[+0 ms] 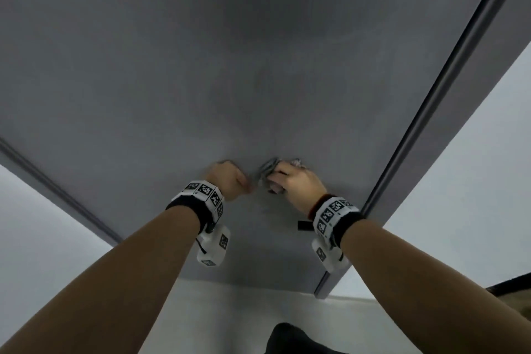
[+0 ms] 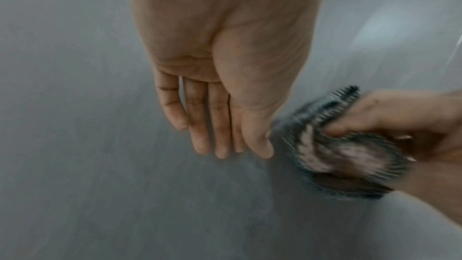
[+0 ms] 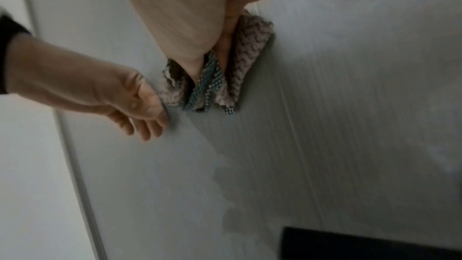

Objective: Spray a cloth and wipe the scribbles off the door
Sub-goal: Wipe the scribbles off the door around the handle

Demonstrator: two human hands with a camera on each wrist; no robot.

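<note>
A grey door fills the head view. My right hand grips a bunched knitted cloth, grey-green and pale pink, and presses it against the door; the cloth is motion-blurred in the left wrist view, and its folds stick out below the palm in the right wrist view. My left hand lies flat on the door just left of the cloth, fingers straight and together. The left hand touches the door beside the cloth. No scribbles are plainly visible.
A dark vertical door edge runs along the right side, with pale wall beyond it. A black rectangular fitting sits on the door below the right hand. White floor lies beneath, and a dark foot shows at the bottom.
</note>
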